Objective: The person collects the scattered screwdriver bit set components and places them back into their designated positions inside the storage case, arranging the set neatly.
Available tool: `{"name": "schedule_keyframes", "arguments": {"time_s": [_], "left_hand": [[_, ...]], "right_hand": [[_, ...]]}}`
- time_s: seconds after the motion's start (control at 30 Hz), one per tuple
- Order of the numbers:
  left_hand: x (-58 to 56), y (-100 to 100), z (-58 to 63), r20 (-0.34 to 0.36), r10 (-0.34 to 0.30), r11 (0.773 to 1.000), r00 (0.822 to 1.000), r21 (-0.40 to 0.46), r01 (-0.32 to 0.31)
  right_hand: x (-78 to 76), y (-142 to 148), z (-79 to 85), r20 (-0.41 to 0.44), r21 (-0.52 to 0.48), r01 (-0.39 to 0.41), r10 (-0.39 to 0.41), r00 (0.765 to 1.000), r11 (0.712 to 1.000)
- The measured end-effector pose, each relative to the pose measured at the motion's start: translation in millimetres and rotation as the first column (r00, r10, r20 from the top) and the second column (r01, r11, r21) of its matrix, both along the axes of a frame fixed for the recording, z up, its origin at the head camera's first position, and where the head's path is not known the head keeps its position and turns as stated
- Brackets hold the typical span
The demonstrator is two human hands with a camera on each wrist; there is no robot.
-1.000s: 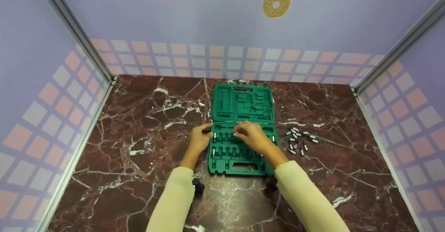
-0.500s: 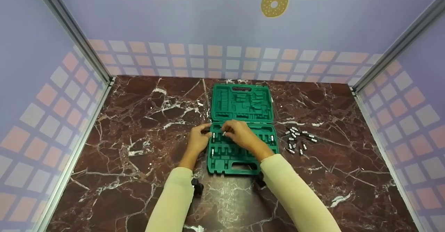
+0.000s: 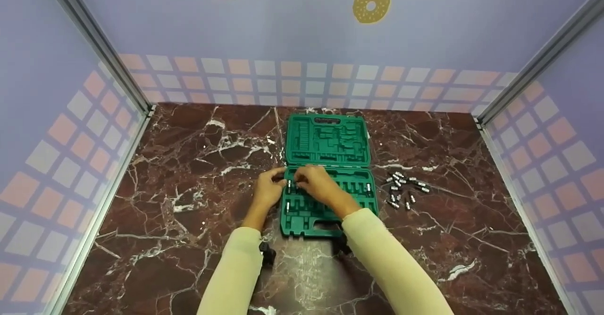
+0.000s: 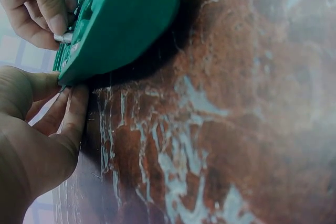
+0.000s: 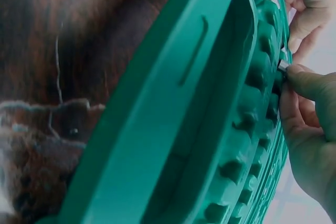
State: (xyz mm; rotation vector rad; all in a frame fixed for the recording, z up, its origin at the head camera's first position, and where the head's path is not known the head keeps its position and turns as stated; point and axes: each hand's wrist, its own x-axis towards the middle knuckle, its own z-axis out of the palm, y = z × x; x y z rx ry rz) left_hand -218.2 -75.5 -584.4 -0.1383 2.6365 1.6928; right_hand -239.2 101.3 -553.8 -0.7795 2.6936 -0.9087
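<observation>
A green plastic socket case [image 3: 302,233] lies unfolded on the table, its lid [image 3: 311,157] toward the back wall. At the left edge of its lower half, my left hand [image 3: 269,188] holds the rim, thumb on top and fingers against the side. Over the upper row of slots, my right hand [image 3: 317,183] pinches a small silver socket [image 4: 64,38] between thumb and fingertips; the socket is hidden in the head view. Beside it, one socket [image 3: 289,186] sits in the leftmost slot, another [image 3: 288,206] below, and a third [image 3: 368,188] at the right end.
Several loose silver sockets [image 3: 408,205] lie scattered on the dark red marbled table [image 3: 198,258] to the right of the case. Patterned panels [image 3: 302,31] stand around the back and both sides.
My right hand has moved left across the case with the socket, from the middle of the upper row to near its left end. My left hand has stayed on the case edge.
</observation>
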Motion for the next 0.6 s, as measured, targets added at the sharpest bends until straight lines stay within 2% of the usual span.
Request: {"name": "schedule_keyframes", "arguments": {"time_s": [0.2, 0.43, 0.6], "left_hand": [[1.0, 0, 1.6, 0.019, 0.0, 1.0, 1.0, -0.029, 0.0], [0.8, -1, 2.4, 0.031, 0.003, 1.0, 1.0, -0.03, -0.002], [0.1, 2, 2.7, 0.024, 0.006, 0.999, 1.0, -0.038, -0.005]], "right_hand": [[0.6, -6, -2.8, -0.044, 0.007, 0.057, -0.056, 0.997, 0.998], [0.1, -12, -1.3, 0.02, -0.014, 0.172, -0.172, 0.985, 0.985], [-0.6, -13, -2.9, 0.039, -0.011, 0.213, -0.212, 0.976, 0.977]]}}
